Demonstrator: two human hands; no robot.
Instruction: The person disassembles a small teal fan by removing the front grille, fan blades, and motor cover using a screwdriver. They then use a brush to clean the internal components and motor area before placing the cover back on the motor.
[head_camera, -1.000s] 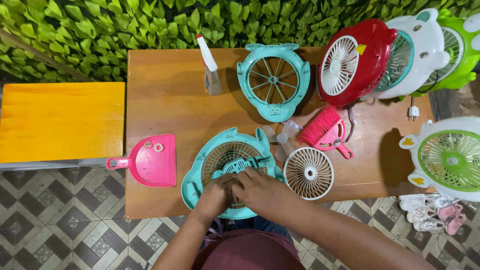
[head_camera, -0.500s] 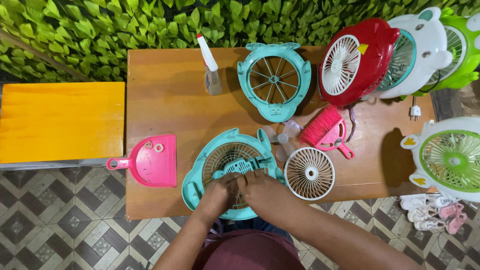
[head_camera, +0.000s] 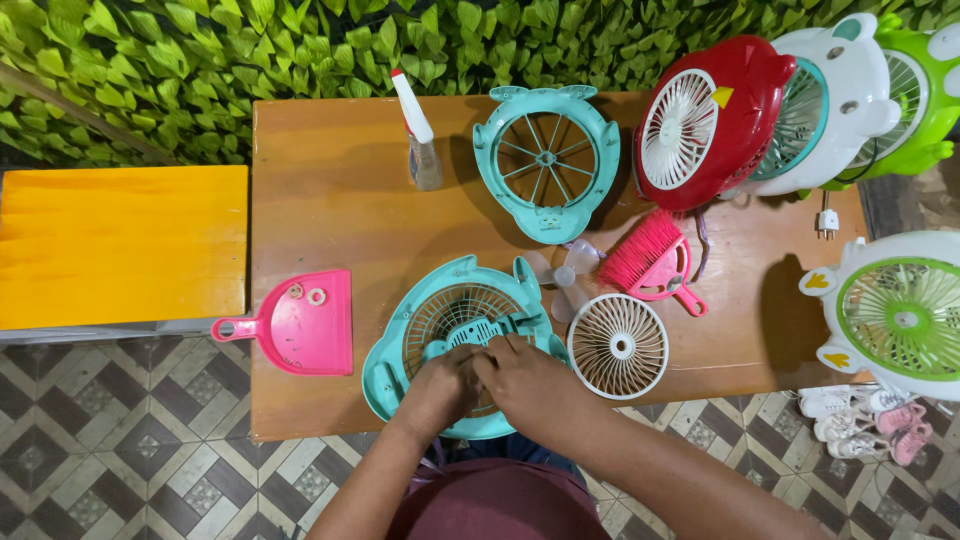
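Note:
A teal fan housing (head_camera: 420, 310) with a grille lies flat at the near edge of the wooden table (head_camera: 330, 190). My left hand (head_camera: 440, 390) and my right hand (head_camera: 525, 380) rest side by side on its lower middle, fingers curled over the motor block; what they pinch is hidden. Just right of my right hand lies a round white fan grille (head_camera: 618, 346). A clear fan blade (head_camera: 560, 275) sits between the housing and a pink brush (head_camera: 650, 262).
A pink dustpan (head_camera: 305, 322) holding small parts lies at the left, a spray bottle (head_camera: 420, 135) and a teal front frame (head_camera: 546, 160) stand farther back. Red, white and green fans (head_camera: 705, 120) crowd the right side. A yellow bench (head_camera: 120, 245) adjoins the left; small shoes (head_camera: 865, 420) lie on the floor.
Both hands have shifted slightly lower on the teal housing and drawn closer together. Everything else on the table stays in place.

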